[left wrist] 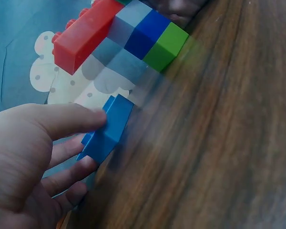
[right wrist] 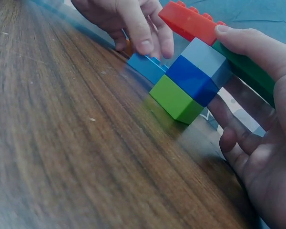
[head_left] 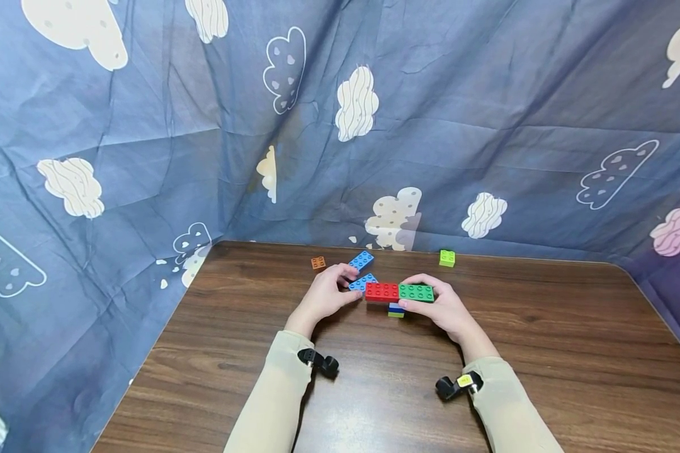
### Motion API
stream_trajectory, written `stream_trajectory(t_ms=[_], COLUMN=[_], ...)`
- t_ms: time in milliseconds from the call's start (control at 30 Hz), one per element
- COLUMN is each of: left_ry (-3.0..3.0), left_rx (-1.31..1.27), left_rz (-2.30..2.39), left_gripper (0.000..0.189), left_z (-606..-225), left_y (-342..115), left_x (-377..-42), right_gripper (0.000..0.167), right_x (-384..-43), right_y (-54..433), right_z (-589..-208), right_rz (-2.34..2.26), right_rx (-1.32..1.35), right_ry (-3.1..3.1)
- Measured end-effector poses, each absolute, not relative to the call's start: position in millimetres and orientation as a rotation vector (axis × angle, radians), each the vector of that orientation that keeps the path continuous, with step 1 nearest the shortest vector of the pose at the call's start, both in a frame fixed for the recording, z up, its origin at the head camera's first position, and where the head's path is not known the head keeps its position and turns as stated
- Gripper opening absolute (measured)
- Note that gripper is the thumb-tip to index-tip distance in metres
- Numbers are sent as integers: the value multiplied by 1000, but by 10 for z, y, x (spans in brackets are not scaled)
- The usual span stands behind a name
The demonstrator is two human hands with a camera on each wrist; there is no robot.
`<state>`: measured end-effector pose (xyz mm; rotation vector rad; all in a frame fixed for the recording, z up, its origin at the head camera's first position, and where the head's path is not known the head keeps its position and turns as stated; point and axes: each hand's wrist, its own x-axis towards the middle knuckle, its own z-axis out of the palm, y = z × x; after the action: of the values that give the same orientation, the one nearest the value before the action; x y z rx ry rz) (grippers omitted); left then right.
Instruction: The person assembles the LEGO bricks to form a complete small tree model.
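My right hand point(head_left: 443, 307) grips a brick build by its green brick point(head_left: 417, 292), thumb near the seam with the red brick point(head_left: 381, 291). Below those two runs a short column of a light blue-grey brick point(right wrist: 203, 56), a dark blue brick point(right wrist: 193, 81) and a lime brick point(right wrist: 177, 100), its base close to the table. On the left, a blue brick point(left wrist: 107, 131) lies at the table surface, and my left hand point(head_left: 327, 296) pinches its end between thumb and fingers. The red brick's free end juts out toward that hand.
A second blue brick point(head_left: 361, 260) lies just beyond the left fingers, with a small orange-brown brick point(head_left: 317, 262) to its left. Farther right, near the back edge, sits a loose lime brick point(head_left: 447, 258). Behind the wooden table point(head_left: 544, 327) hangs a cloud-patterned blue cloth point(head_left: 459, 126).
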<state>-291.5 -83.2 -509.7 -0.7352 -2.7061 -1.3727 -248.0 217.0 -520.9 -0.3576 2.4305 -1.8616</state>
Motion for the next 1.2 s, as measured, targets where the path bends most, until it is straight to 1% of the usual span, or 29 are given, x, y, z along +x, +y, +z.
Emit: stream_trajectory(t_ms=[167, 567, 1200], left_ry=[-2694, -2753, -2803], left_rx=[-773, -745, -721], left_rz=[-1391, -1349, -1288], left_gripper=[36, 38, 33], left_z=[-5107, -5123, -5158], left_y=[-886, -976, -986], left_x=[-2936, -2953, -2971], right_gripper=[43, 43, 43], right_x=[-2473, -2477, -2478], right_y=[2165, 2172, 2167], right_z=[-5203, -5207, -5199], right_rz=[-1854, -1860, -1844], right_rx=[-359, -356, -346], right_ry=[2434, 2416, 2431])
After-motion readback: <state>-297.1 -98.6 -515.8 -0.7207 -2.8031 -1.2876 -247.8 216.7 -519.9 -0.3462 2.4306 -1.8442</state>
